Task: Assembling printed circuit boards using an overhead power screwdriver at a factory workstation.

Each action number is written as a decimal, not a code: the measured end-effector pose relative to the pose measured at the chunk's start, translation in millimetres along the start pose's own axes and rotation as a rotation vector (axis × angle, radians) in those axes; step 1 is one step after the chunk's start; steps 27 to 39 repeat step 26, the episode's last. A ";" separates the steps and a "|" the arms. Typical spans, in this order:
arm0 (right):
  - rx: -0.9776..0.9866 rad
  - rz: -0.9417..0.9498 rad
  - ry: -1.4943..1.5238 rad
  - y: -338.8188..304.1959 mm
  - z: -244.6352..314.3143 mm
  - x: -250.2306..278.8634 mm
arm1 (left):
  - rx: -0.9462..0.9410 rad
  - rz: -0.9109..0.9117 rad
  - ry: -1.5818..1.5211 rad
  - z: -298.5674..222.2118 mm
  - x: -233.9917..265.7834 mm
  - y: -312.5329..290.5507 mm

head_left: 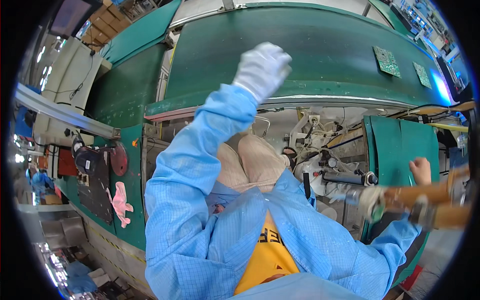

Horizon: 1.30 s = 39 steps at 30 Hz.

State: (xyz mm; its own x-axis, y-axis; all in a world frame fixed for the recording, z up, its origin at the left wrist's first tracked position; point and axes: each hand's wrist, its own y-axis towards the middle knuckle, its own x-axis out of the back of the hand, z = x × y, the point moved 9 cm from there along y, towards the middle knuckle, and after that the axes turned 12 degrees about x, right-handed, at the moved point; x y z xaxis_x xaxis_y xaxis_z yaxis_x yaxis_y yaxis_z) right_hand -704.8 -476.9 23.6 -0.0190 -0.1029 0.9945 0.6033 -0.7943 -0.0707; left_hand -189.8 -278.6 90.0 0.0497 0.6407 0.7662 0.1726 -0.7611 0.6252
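Observation:
My left hand [262, 71], in a white glove, hovers over the dark green belt [310, 47] beyond my knees. Its fingers are curled, and the inside of the fist is hidden. My right hand [421, 171] is ungloved and closed over the green side table [404, 142] at the right. What it may hold cannot be made out. Two green circuit boards [387, 61] [422, 75] lie apart on the belt's right part, away from my left hand. A blurred brown and metal fixture [407, 202] crosses in front of my right forearm.
Hoses and a cylinder [345, 177] fill the gap between my legs and the side table. At the left are a pink glove [120, 204] and a dark device with a round red disc [118, 159]. A metal rail [62, 111] runs there too. Blue light glows at far right.

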 end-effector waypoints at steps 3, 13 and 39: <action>0.192 0.011 0.324 37.9 142.5 30.5 | -0.145 0.196 -0.116 -29.2 -25.0 -11.3; 0.356 -0.430 0.578 184.1 133.5 39.0 | 0.093 -0.168 0.093 60.9 23.5 -16.4; -0.375 -0.692 1.011 337.7 -87.3 -66.9 | 0.478 0.013 0.491 160.2 42.2 -43.2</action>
